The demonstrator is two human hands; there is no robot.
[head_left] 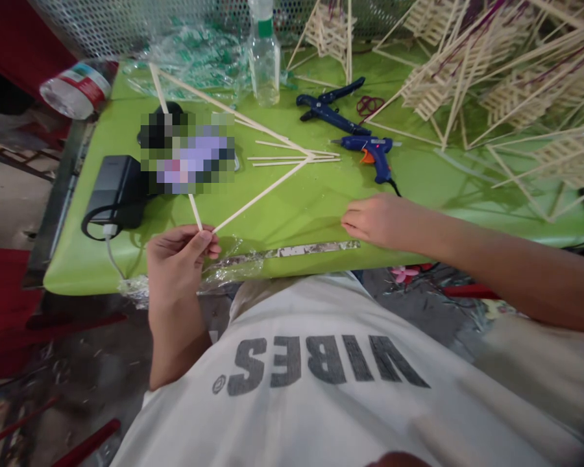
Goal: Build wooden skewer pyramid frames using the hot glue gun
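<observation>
My left hand (178, 256) pinches the near corner of a triangle of thin bamboo sticks (260, 191) that lies over the green table (296, 207). The triangle's far corner sits by a few loose sticks (292, 157). My right hand (377, 220) rests on the table near its front edge, fingers loosely curled, holding nothing. A blue glue gun (372, 149) with an orange trigger lies just beyond my right hand.
A blue cutter tool (328, 107) and a clear plastic bottle (264, 61) lie farther back. Many stick frames (491, 84) pile up at the back right. A black power adapter (114, 188) sits at the left. A tape strip (292, 250) runs along the front edge.
</observation>
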